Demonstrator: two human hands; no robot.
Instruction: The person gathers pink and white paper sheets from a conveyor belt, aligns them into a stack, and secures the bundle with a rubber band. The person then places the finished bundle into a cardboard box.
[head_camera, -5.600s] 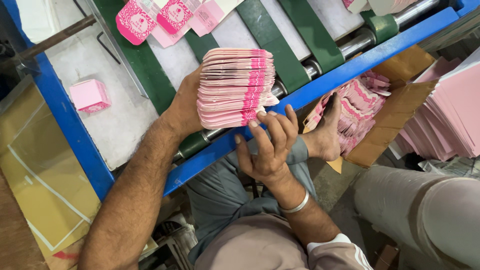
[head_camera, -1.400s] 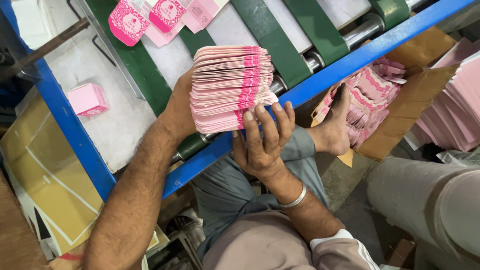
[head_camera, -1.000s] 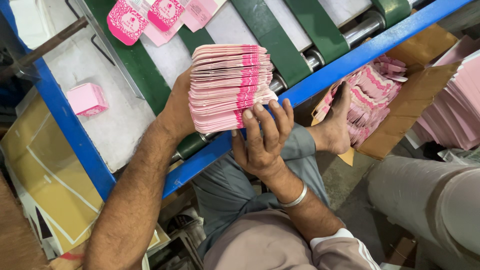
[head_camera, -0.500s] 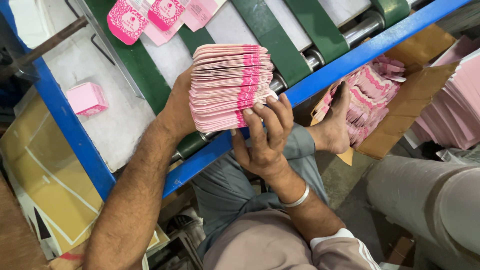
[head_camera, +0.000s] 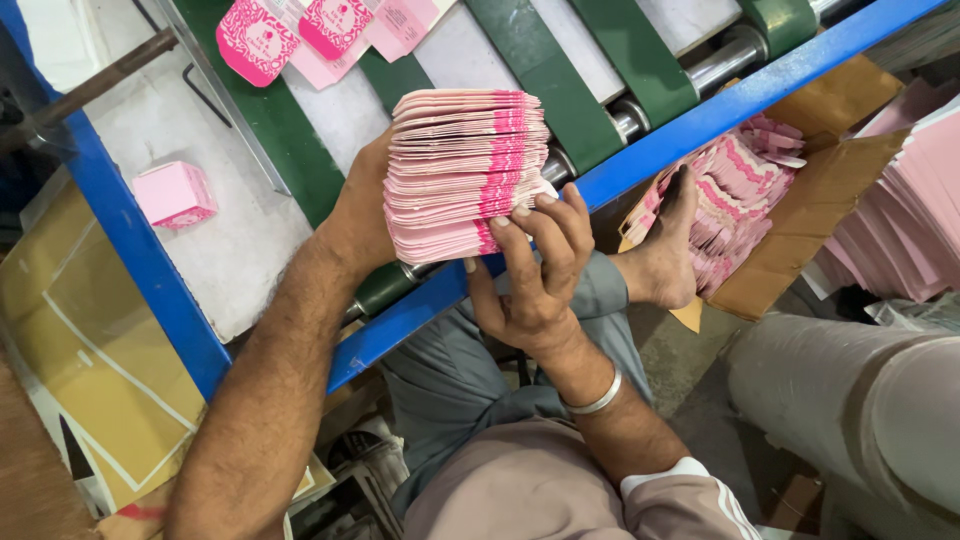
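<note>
A thick stack of flat pink carton blanks (head_camera: 462, 170) is held on edge over the blue machine rail (head_camera: 700, 120). My left hand (head_camera: 358, 215) grips the stack's far side, arm reaching up from the lower left. My right hand (head_camera: 530, 275), a metal bangle on its wrist, presses its fingertips against the stack's near lower edge. More pink blanks (head_camera: 300, 30) lie on the green conveyor belts (head_camera: 545, 75) above the stack.
A folded pink box (head_camera: 175, 195) sits on the grey machine deck at left. A cardboard carton (head_camera: 800, 200) with several pink blanks stands at right beside my bare foot (head_camera: 665, 265). More pink stacks (head_camera: 910, 200) lie at far right. Yellow-brown sheets (head_camera: 80, 350) lie at lower left.
The stack stays held in both hands. My right fingers have shifted slightly along its lower edge, and the view has drifted a little.
</note>
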